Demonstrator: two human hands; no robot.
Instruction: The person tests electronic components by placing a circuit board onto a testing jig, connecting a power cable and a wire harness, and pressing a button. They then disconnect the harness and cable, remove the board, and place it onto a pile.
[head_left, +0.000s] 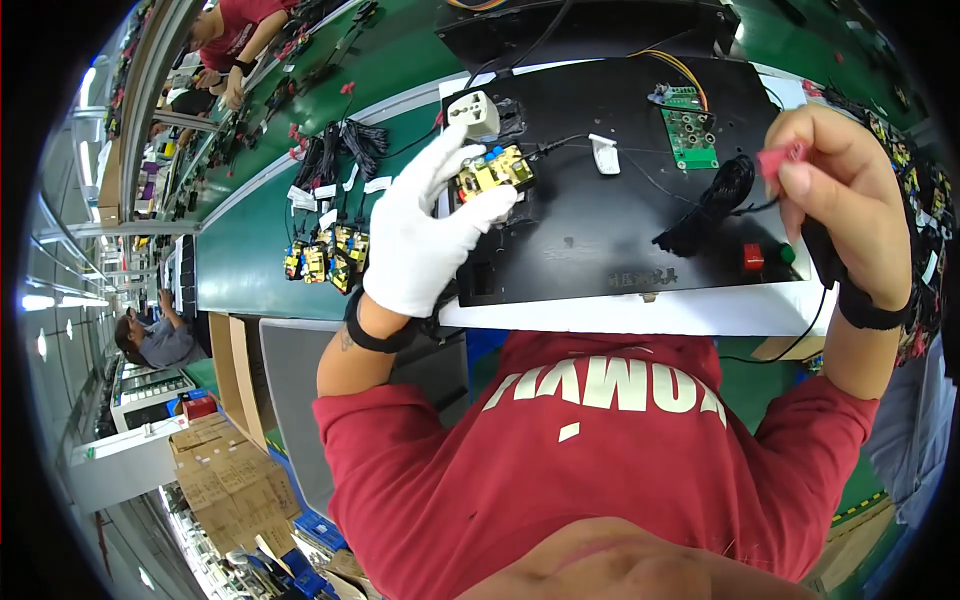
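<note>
My left hand (425, 230), in a white glove, holds a small yellow circuit board (492, 170) over the black fixture plate (610, 230). A thin black wire runs from that board toward a white clip (604, 153). My right hand (840, 190) is bare and pinches a small red connector (778, 158) at the plate's right side; a black cable bundle (715, 205) trails from it. A white socket adapter (475, 113) sits at the plate's upper left and a green circuit board (690, 130) at its upper right.
Several yellow boards with black cables (325, 255) lie on the green conveyor (250, 250) to the left. Red (752, 256) and green (787, 254) buttons sit on the plate. Cardboard boxes (225, 470) stand lower left. Other people (235, 35) work along the line.
</note>
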